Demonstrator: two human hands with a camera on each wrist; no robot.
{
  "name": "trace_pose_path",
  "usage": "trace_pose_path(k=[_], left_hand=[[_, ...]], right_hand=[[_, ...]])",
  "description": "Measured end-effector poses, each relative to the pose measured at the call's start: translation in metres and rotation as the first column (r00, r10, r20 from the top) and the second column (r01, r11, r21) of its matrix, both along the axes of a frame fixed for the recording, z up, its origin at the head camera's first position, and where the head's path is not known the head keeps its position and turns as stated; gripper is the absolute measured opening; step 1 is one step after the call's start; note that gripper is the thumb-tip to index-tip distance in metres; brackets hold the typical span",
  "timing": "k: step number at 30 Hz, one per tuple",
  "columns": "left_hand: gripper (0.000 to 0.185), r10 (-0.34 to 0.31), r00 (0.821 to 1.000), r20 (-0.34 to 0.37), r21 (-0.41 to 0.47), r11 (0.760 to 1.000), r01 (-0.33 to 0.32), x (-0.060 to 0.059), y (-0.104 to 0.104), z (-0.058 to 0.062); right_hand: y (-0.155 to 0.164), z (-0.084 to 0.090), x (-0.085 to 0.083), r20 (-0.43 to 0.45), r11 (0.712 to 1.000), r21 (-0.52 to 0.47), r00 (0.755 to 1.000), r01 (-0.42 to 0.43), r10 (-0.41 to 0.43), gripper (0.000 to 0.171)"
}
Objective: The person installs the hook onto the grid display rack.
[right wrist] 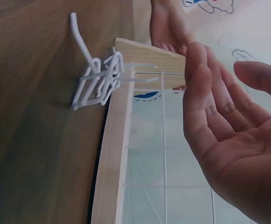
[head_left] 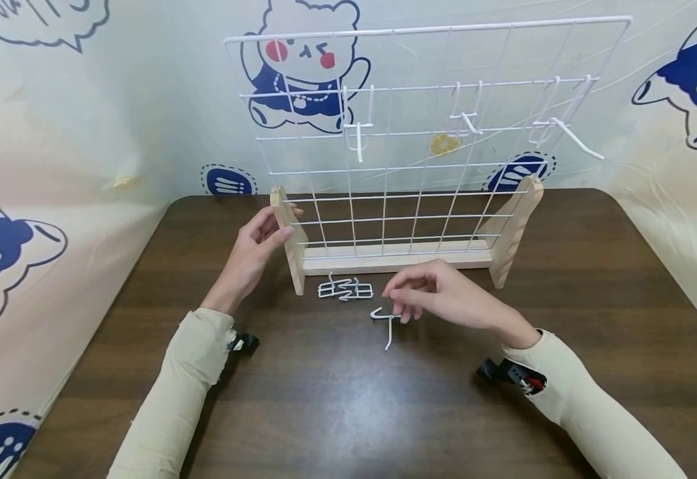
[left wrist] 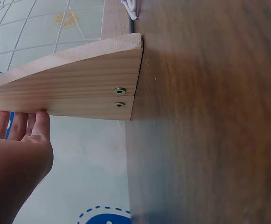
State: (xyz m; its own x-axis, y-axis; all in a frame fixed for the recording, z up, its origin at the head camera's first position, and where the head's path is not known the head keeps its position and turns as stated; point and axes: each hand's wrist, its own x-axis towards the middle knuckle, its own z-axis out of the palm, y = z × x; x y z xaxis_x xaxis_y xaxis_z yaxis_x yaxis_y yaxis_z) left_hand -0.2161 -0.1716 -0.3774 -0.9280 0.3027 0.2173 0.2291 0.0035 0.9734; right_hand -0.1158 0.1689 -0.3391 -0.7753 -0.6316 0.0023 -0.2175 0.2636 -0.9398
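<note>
A white wire grid rack [head_left: 384,198] stands on a wooden base with a wooden side panel [head_left: 291,249] at each end. My left hand [head_left: 247,259] grips the left panel, fingers behind and thumb in front; the left wrist view shows the same panel [left wrist: 79,84] with the hand at its edge. Over the table my right hand [head_left: 444,293] hovers with loosely bent fingers and holds nothing. The right wrist view has this hand [right wrist: 233,121] with its thumb apart. Just below it in the head view lies a white wire hook [head_left: 389,329]; other hooks [head_left: 345,289] lie beside it, overlapping.
Three white hooks hang on the upper grid, at left [head_left: 358,136], middle [head_left: 468,120] and right [head_left: 570,133]. The brown table [head_left: 348,406] extends toward me. A patterned cloth [head_left: 145,86] covers the wall behind and both sides.
</note>
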Motion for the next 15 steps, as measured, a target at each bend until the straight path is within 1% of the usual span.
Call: trace_pose_path(k=[3, 10, 15], left_hand=[[0.048, 0.002, 1.0, -0.003, 0.003, 1.0, -0.002, 0.0, -0.001, 0.0], [0.047, 0.004, 1.0, 0.002, 0.009, 1.0, -0.004, 0.0, -0.001, 0.0], [0.05, -0.001, 1.0, 0.002, 0.012, 1.0, 0.0, -0.001, 0.0, -0.001]], right_hand=[[0.001, -0.003, 0.004, 0.001, 1.0, 0.029, 1.0, -0.009, 0.009, 0.015], [-0.003, -0.015, 0.01, 0.017, 0.994, 0.089, 0.998, -0.066, 0.065, 0.017], [-0.009, -0.021, 0.014, -0.025, 0.982, 0.157, 0.993, -0.107, 0.112, 0.021]])
